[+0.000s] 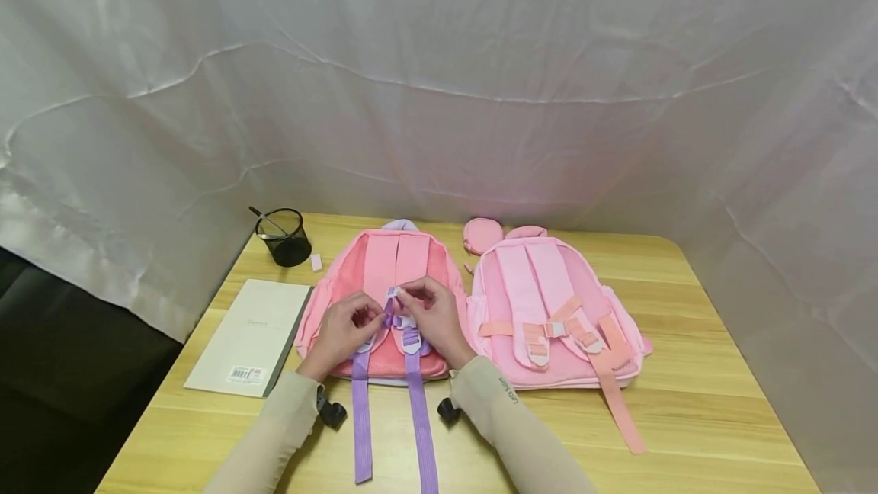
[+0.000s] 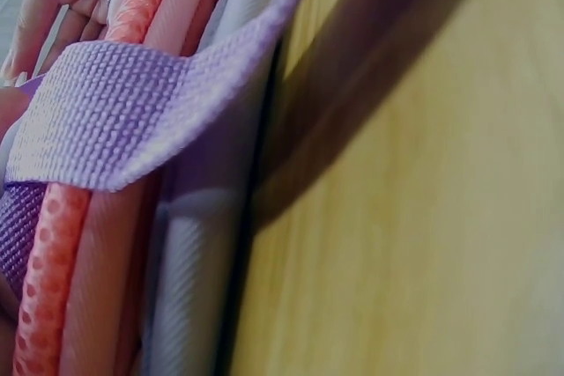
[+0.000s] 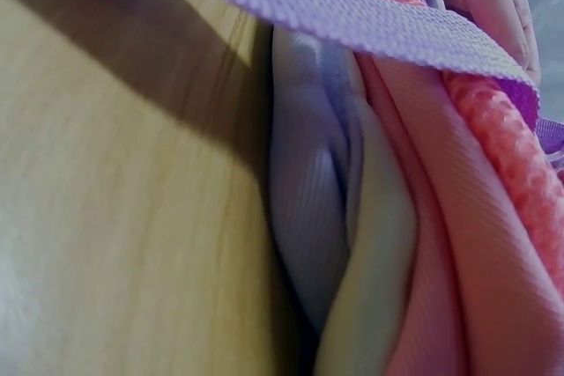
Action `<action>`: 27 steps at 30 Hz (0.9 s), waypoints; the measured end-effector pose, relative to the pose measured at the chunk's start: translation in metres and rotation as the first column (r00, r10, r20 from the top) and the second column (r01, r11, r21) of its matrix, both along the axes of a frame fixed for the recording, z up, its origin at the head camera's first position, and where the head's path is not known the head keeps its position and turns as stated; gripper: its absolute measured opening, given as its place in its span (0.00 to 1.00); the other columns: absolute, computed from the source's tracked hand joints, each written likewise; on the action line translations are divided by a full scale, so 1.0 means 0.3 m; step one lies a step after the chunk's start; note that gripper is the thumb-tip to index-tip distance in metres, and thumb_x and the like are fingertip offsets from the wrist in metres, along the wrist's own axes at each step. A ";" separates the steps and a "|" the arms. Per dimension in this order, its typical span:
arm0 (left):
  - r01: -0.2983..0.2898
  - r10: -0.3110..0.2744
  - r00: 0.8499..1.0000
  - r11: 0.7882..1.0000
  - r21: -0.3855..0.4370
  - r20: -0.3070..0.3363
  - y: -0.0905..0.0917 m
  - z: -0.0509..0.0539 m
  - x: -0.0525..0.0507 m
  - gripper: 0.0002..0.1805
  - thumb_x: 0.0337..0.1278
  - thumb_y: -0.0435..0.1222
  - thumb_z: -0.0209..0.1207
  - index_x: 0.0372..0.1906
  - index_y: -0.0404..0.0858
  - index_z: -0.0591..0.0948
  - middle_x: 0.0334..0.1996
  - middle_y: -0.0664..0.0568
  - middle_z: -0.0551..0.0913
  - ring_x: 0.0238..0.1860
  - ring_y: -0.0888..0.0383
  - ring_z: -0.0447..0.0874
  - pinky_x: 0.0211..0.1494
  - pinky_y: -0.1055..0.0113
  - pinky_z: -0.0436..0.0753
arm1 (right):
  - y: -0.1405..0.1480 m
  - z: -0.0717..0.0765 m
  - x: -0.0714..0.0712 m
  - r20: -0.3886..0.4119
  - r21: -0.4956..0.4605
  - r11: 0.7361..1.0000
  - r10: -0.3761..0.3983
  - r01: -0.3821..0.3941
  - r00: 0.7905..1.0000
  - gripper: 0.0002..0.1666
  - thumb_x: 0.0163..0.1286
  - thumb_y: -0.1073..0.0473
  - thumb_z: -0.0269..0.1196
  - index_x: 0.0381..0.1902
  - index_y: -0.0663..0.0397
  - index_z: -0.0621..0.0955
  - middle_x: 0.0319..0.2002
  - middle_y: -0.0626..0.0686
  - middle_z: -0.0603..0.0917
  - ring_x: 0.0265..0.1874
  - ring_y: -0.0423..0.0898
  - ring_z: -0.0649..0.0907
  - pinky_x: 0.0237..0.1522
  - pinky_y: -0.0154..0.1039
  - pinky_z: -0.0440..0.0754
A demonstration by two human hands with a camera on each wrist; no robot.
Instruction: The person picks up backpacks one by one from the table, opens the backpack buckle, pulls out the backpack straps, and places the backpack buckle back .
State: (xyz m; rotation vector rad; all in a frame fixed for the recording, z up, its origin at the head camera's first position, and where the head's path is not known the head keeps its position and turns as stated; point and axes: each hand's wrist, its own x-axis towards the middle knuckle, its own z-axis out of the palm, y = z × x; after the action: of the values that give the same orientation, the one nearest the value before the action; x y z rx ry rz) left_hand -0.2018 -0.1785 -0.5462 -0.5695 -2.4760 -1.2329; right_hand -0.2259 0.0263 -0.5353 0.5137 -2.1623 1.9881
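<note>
A coral backpack [image 1: 343, 280] lies on the table with its back panel and shoulder straps facing up. Over the middle of it, my right hand [image 1: 441, 320] pinches a small white buckle [image 1: 393, 293] on a purple strap. My left hand [image 1: 345, 332] pinches the purple strap [image 1: 389, 311] just below that buckle, thumb and forefinger together. Two long purple webbing tails [image 1: 361, 421] hang toward me over the bag's lower edge. Close up in the left wrist view, purple webbing [image 2: 115, 112] crosses the mesh edge; similar webbing [image 3: 352, 19] spans the right wrist view.
To the right lies a pink backpack [image 1: 504, 299] with orange straps, a round pink pouch [image 1: 483, 235] behind it. On the left are a pale notebook [image 1: 250, 326], a black mesh pen cup [image 1: 288, 246] and a small white piece [image 1: 316, 261]. Grey curtains [image 1: 439, 97] surround the table.
</note>
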 end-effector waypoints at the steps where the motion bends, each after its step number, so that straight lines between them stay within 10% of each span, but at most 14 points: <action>1: 0.005 -0.005 1.000 1.000 0.001 -0.003 0.000 0.001 0.000 0.04 0.60 0.36 0.71 0.33 0.46 0.85 0.28 0.62 0.79 0.28 0.67 0.75 0.32 0.72 0.77 | 0.000 -0.001 0.000 0.000 -0.002 1.000 -0.005 0.005 1.000 0.06 0.70 0.60 0.70 0.43 0.53 0.88 0.41 0.53 0.91 0.44 0.44 0.88 0.49 0.35 0.85; 17: -0.046 0.017 0.977 0.990 0.133 0.212 0.032 0.097 -0.020 0.16 0.73 0.47 0.62 0.56 0.45 0.84 0.44 0.51 0.87 0.35 0.57 0.84 0.40 0.68 0.83 | -0.012 0.015 0.002 0.006 -0.007 0.999 -0.033 0.033 0.999 0.07 0.70 0.67 0.68 0.44 0.65 0.86 0.43 0.62 0.89 0.46 0.57 0.88 0.49 0.40 0.85; 27: -0.011 -0.070 0.963 0.955 0.298 0.262 0.055 0.060 -0.039 0.10 0.71 0.40 0.64 0.50 0.40 0.85 0.35 0.44 0.87 0.31 0.52 0.84 0.34 0.69 0.81 | -0.013 0.012 0.008 0.018 0.008 0.998 -0.059 0.059 0.998 0.06 0.68 0.68 0.69 0.42 0.60 0.87 0.42 0.58 0.90 0.43 0.47 0.88 0.44 0.30 0.82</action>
State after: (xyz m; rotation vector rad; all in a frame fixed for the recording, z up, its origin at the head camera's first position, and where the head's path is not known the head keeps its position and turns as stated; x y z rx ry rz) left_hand -0.2136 -0.1618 -0.5282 -0.3800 -2.4259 -1.7593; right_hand -0.2235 0.0222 -0.5316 0.4288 -2.1704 1.9619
